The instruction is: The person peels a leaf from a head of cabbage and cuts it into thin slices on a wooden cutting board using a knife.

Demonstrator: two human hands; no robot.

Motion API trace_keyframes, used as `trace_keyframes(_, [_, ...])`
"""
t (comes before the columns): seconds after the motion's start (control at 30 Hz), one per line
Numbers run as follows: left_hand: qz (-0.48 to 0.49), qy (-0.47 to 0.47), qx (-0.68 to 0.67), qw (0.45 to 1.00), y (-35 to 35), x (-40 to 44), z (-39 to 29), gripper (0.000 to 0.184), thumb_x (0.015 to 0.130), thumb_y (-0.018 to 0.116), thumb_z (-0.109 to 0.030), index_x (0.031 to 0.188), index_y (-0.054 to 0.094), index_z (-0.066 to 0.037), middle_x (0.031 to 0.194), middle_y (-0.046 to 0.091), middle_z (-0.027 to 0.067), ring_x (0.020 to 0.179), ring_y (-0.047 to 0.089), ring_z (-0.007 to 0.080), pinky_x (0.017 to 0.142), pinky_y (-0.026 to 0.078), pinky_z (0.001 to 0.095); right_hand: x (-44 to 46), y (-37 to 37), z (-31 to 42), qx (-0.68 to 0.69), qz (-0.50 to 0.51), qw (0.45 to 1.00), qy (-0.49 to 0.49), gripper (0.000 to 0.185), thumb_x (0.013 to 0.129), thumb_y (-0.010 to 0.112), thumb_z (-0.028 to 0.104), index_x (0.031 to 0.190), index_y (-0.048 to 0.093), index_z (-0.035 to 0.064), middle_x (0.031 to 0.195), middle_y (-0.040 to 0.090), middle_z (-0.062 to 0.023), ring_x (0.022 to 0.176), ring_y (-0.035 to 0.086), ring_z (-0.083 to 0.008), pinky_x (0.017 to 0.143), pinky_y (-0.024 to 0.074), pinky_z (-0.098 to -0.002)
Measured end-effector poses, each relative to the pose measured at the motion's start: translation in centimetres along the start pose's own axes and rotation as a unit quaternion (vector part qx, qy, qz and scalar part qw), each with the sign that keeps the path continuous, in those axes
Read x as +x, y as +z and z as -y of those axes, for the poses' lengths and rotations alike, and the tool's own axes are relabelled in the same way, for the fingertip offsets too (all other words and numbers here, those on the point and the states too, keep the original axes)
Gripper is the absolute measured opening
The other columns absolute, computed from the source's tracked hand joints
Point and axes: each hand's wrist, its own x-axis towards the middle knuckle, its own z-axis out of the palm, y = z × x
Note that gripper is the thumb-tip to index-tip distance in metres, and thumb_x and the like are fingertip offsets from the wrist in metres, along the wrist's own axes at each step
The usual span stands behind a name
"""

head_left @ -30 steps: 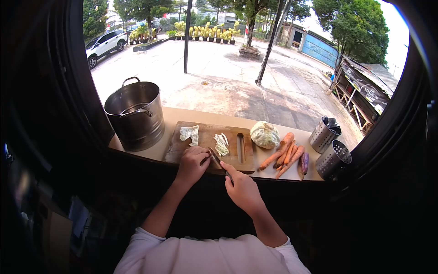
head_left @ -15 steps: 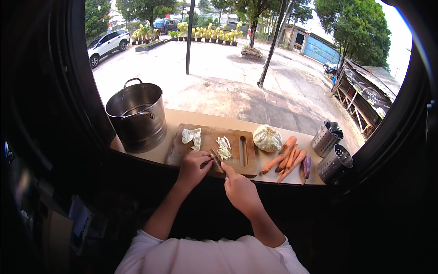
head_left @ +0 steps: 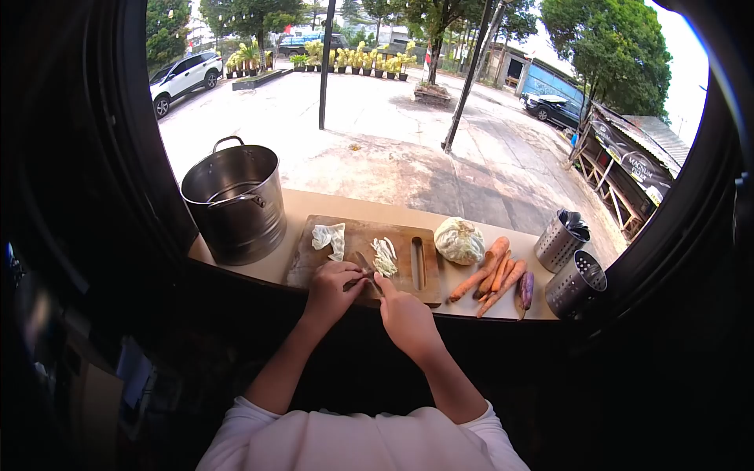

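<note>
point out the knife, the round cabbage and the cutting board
Knife (head_left: 363,262): head view, on the blade
Round cabbage (head_left: 459,240): head view, middle of its visible side
Cutting board (head_left: 358,234): head view, bare wood of its top

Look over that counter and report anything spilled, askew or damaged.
Nothing clearly stands out. The pale shreds lie in a pile on the cutting board, with no visible spill. The pot and metal canisters seem to lean, but that is probably lens distortion. Fine damage would be too small to tell.

Harsh daylight whitens the pale concrete yard (head_left: 259,125) beyond the long tan bench (head_left: 334,206); below the bench, deep shadow swallows detail, and wide-angle distortion bows the bench's front edge.
</note>
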Motion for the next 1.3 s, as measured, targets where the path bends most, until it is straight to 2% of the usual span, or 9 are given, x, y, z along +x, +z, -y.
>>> trace_keyframes(0.3, [-0.009,-0.006,-0.004,1.000,-0.1,0.1,-0.5,0.014,0.080,0.082,-0.010,0.093,0.080,-0.005,0.097,0.076,0.0076,0.094,0.070,0.0267,0.086,0.055,0.0380,-4.2,-2.4,0.4,-0.076,0.048,0.996,0.018,0.046,0.103,0.053,0.018,0.148,0.050,0.0139,0.093,0.072,-0.0196,0.087,0.071,-0.0389,0.075,0.0561,-0.0500])
trace_keyframes(0.6, [-0.005,-0.009,-0.009,1.000,0.1,0.0,-0.2,0.011,0.080,0.081,-0.009,0.090,0.079,-0.004,0.098,0.074,0.0085,0.094,0.069,0.0278,0.086,0.054,0.0395,-2.2,-1.1,0.2,-0.065,0.015,0.998,0.007,0.047,0.102,0.056,0.018,0.148,0.051,0.0164,0.091,0.072,-0.0185,0.085,0.071,-0.0379,0.074,0.0566,-0.0487])
trace_keyframes(0.7, [-0.002,-0.013,-0.004,1.000,0.1,0.0,-0.2,0.011,0.080,0.081,-0.009,0.090,0.078,-0.003,0.098,0.074,0.0085,0.095,0.069,0.0282,0.086,0.054,0.0399,-1.5,-0.2,-0.4,-0.074,0.014,0.997,-0.013,0.052,0.100,0.056,0.016,0.152,0.049,0.0174,0.089,0.069,-0.0147,0.081,0.072,-0.0347,0.071,0.0590,-0.0455])
trace_keyframes(0.9, [-0.010,-0.011,0.000,1.000,0.1,-0.1,-0.2,0.011,0.080,0.081,-0.010,0.088,0.077,-0.003,0.099,0.075,0.0086,0.095,0.069,0.0286,0.087,0.054,0.0403,-2.1,-0.3,0.4,-0.138,0.016,0.990,-0.008,0.056,0.098,0.056,0.010,0.152,0.050,0.0226,0.092,0.067,-0.0139,0.081,0.073,-0.0322,0.070,0.0591,-0.0426])
trace_keyframes(1.0, [-0.012,-0.013,0.004,1.000,0.1,-0.2,-0.2,0.012,0.080,0.081,-0.010,0.088,0.077,-0.003,0.099,0.075,0.0085,0.096,0.069,0.0288,0.087,0.054,0.0405,-2.2,0.5,0.5,-0.148,-0.016,0.989,-0.006,0.049,0.100,0.059,0.017,0.148,0.055,0.0281,0.088,0.066,-0.0137,0.078,0.072,-0.0335,0.068,0.0579,-0.0441])
trace_keyframes(1.1, [-0.003,-0.017,0.002,1.000,0.1,-0.2,-0.2,0.011,0.081,0.080,-0.010,0.089,0.077,-0.003,0.100,0.075,0.0088,0.097,0.069,0.0286,0.088,0.053,0.0407,-1.9,0.8,0.2,-0.143,-0.037,0.989,-0.012,0.049,0.100,0.060,0.017,0.147,0.056,0.0304,0.088,0.064,-0.0124,0.077,0.071,-0.0330,0.068,0.0581,-0.0441])
trace_keyframes(1.2, [0.021,-0.026,-0.027,0.999,-0.4,0.0,-0.2,0.012,0.082,0.079,-0.009,0.092,0.077,-0.002,0.103,0.074,0.0094,0.100,0.069,0.0284,0.090,0.053,0.0407,-1.3,0.6,-0.4,-0.128,-0.025,0.991,0.008,0.055,0.098,0.057,0.011,0.149,0.053,0.0286,0.092,0.065,-0.0135,0.081,0.073,-0.0314,0.071,0.0588,-0.0424])
trace_keyframes(1.3, [0.019,-0.007,-0.043,0.999,-0.7,0.2,-0.4,0.013,0.084,0.078,-0.009,0.094,0.076,-0.002,0.106,0.074,0.0104,0.104,0.068,0.0287,0.091,0.053,0.0403,-0.9,0.0,-1.5,-0.047,-0.031,0.998,0.004,0.051,0.100,0.059,0.015,0.149,0.054,0.0289,0.094,0.068,-0.0156,0.084,0.072,-0.0348,0.075,0.0580,-0.0444])
